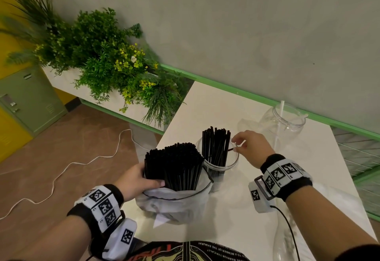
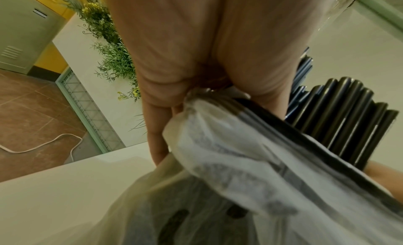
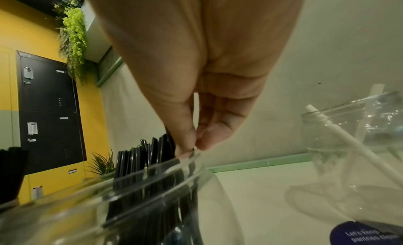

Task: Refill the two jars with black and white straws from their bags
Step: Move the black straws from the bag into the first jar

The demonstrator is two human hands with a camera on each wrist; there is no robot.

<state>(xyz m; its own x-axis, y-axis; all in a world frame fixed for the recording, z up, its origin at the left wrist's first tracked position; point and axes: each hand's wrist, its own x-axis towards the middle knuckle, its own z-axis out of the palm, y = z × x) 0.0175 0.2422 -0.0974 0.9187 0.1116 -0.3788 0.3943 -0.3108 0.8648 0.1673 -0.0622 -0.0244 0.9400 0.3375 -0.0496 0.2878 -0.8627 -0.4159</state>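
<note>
On the white table (image 1: 232,228) my left hand (image 1: 139,180) grips the rim of a clear plastic bag (image 1: 174,203) packed with upright black straws (image 1: 176,166). In the left wrist view, fingers (image 2: 157,128) curl round the bunched bag (image 2: 240,162) beside the straws (image 2: 348,119). Just behind it stands a clear jar (image 1: 232,164), partly filled with black straws (image 1: 216,147). My right hand (image 1: 236,147) pinches one thin black straw (image 1: 230,149) at this jar's rim (image 3: 152,176); thumb and finger tips meet there (image 3: 193,147). A second clear jar (image 1: 283,121) farther right holds a single white straw (image 1: 280,114).
A pale translucent bag (image 1: 337,197) lies on the table's right side, and a blue label (image 3: 368,235) shows low in the right wrist view. A planter of green foliage (image 1: 115,59) borders the table's left corner. A white cable (image 1: 61,170) trails over the brown floor.
</note>
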